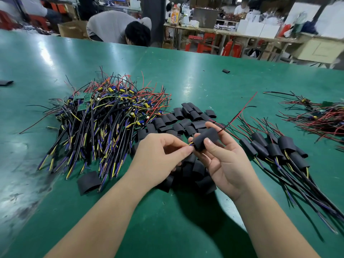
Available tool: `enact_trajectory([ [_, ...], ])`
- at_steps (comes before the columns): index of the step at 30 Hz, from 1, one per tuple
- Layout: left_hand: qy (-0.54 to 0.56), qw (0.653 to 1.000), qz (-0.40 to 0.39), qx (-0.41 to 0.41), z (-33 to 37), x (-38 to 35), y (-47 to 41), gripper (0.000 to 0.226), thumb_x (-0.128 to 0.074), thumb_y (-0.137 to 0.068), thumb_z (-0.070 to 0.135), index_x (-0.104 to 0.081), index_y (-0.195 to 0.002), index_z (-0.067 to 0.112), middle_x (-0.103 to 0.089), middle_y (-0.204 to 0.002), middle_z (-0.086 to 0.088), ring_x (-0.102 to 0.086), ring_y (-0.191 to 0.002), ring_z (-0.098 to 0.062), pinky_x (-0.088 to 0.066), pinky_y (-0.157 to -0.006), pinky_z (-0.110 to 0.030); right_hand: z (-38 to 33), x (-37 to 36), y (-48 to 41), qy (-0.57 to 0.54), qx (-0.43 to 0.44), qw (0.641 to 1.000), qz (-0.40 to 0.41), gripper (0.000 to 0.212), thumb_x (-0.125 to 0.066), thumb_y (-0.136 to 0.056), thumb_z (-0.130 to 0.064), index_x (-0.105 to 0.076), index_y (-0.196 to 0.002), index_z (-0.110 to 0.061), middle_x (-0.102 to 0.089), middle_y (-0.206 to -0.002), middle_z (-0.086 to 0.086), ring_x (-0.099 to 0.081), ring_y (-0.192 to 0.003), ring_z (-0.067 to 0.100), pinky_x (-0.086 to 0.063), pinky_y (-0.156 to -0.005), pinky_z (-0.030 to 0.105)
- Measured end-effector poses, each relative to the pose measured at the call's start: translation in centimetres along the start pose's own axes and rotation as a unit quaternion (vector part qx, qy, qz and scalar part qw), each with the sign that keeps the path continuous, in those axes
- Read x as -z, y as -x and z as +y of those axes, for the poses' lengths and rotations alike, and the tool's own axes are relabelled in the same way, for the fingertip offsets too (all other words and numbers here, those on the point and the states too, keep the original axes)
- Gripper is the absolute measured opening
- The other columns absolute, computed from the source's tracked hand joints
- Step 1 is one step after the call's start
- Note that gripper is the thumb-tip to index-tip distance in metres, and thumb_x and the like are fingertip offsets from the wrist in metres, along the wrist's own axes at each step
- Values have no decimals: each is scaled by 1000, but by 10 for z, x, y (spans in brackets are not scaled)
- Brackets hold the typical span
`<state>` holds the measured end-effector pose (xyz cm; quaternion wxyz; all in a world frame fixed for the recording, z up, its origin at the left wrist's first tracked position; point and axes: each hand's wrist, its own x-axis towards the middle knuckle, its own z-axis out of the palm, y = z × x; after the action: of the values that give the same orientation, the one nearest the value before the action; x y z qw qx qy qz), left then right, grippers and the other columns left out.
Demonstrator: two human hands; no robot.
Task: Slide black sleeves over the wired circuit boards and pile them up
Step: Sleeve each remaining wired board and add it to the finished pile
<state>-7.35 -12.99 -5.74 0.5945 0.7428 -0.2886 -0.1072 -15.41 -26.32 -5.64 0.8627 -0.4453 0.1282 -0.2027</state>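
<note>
unsleeved wired boards (pixel 104 116) are being kept at the left, loose sleeves (pixel 186 118) just right of them, sleeved boards (pixel 275 148) farther right; a sleeve with wires (pixel 205 139) is being held before the loose ones.

The black sleeve (pixel 205 139) in my right hand (pixel 223 161) looked matt, like thin rubbery plastic. The wires (pixel 190 144) pinched by my left hand (pixel 160 151) had smooth, shiny plastic coats. The green table (pixel 186 71) was glossy in the centre but scuffed and dull at lower left. The box (pixel 72 30) at upper left was brown cardboard.
</note>
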Motion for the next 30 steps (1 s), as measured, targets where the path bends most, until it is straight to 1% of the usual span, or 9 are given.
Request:
enact_trajectory([
  [5,39,999,-31,9,-3,1,0,5,-76,-78,16,-74,-74,14,-67,-57,-5,-59,-48,-12,-46,-44,-21,1,-1,0,12,4,1000,28,37,-64,-68,-7,-61,-105,-11,-69,-89,16,-70,-81,27,-59,-66,30],
  [8,-26,999,-24,-25,-4,3,-1,15,-74,-81,31,-74,-72,18,-67,-56,0,-59,-49,-12,-45,-47,-21,-3,2,-3,12,6,998,57,34,-65,-66,-5,-54,-98,-3,-70,-87,21,-71,-75,27,-58,-59,29],
  [11,-129,987,72,-60,-7,14,-8,30,-65,-86,43,-69,-69,19,-63,-54,8,-56,-51,-6,-45,-52,-21,-24,19,-11,52,34,992,111,26,-65,-73,-2,-54,-96,0,-68,-84,19,-71,-66,23,-57,-56,27],
  [13,-234,954,161,-90,-9,31,-15,20,-61,-89,36,-70,-79,22,-65,-67,12,-57,-66,0,-43,-63,-15,-44,40,-14,147,73,973,163,12,-63,-82,3,-60,-93,-1,-65,-80,14,-68,-60,17,-57,-56,26],
  [15,-371,895,237,-74,-17,47,-22,20,-61,-87,32,-70,-101,20,-66,-100,-1,-56,-95,-22,-43,-81,-33,-62,72,-17,312,111,912,241,18,-64,-85,2,-67,-100,-8,-66,-81,10,-67,-65,18,-59,-61,29],
  [18,-450,848,279,18,-30,65,-29,47,-64,-83,33,-55,-126,17,-52,-128,-9,-40,-117,-32,-31,-95,-44,-82,117,-15,550,103,743,367,44,-73,-79,-17,-61,-121,-19,-70,-90,8,-67,-89,29,-54,-87,49],
  [24,-477,843,231,94,-45,81,-39,78,-62,-85,42,-23,-149,21,-18,-157,-4,-14,-142,-25,-13,-110,-49,-85,135,-16,602,90,658,443,16,-76,-72,-25,-62,-67,-21,-70,-80,10,-65,-81,33,-54,-76,42],
  [27,-487,845,181,130,-46,85,-43,69,-54,-90,43,-21,-149,27,-17,-158,-3,-11,-145,-24,-11,-112,-52,-79,127,-15,650,89,625,423,7,-72,-75,-13,-75,-82,-13,-70,-86,18,-64,-83,36,-52,-79,40],
  [30,-510,830,188,124,-45,83,-45,52,-54,-91,39,-42,-140,25,-50,-137,-8,-38,-130,-30,-26,-103,-49,-77,123,-13,659,86,613,426,20,-64,-77,-17,-76,-94,-15,-65,-102,22,-60,-93,40,-52,-87,47],
])
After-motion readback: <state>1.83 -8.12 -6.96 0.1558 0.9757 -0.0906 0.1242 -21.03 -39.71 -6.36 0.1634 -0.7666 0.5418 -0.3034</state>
